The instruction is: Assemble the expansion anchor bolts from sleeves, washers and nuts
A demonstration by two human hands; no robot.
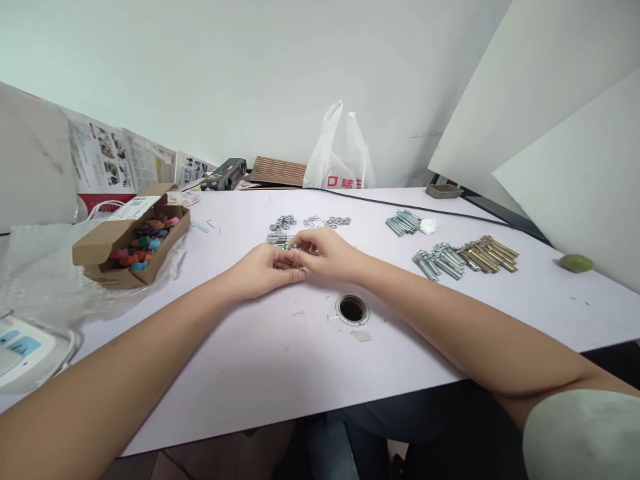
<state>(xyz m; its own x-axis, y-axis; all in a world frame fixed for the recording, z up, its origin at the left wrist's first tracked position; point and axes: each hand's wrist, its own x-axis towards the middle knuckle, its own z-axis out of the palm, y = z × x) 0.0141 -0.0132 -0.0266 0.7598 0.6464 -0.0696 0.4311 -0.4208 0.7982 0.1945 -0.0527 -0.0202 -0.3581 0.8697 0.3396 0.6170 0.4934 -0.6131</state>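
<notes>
My left hand [261, 271] and my right hand [329, 253] meet over the middle of the table, fingertips pinched together. A small bit of shiny metal [295, 247] shows at the fingertips, but the fingers hide most of it. Just behind the hands lie silver metal sleeves [278, 239] in a row. Farther back are a pile of nuts [284, 223], a scatter of thin rings [312, 222] and a group of washers [340, 221]. To the right lie silver bolts [447, 259], brass-coloured bolts [493, 255] and a bundle of silver rods [403, 223].
An open cardboard box [107, 243] of colourful pieces stands at left on plastic wrap. A round cable hole [352, 309] is in the white table [280, 360]. A plastic bag [340, 157], a black cable [400, 200] and a small tray [444, 191] lie toward the back; a green fruit-like object [577, 263] sits right.
</notes>
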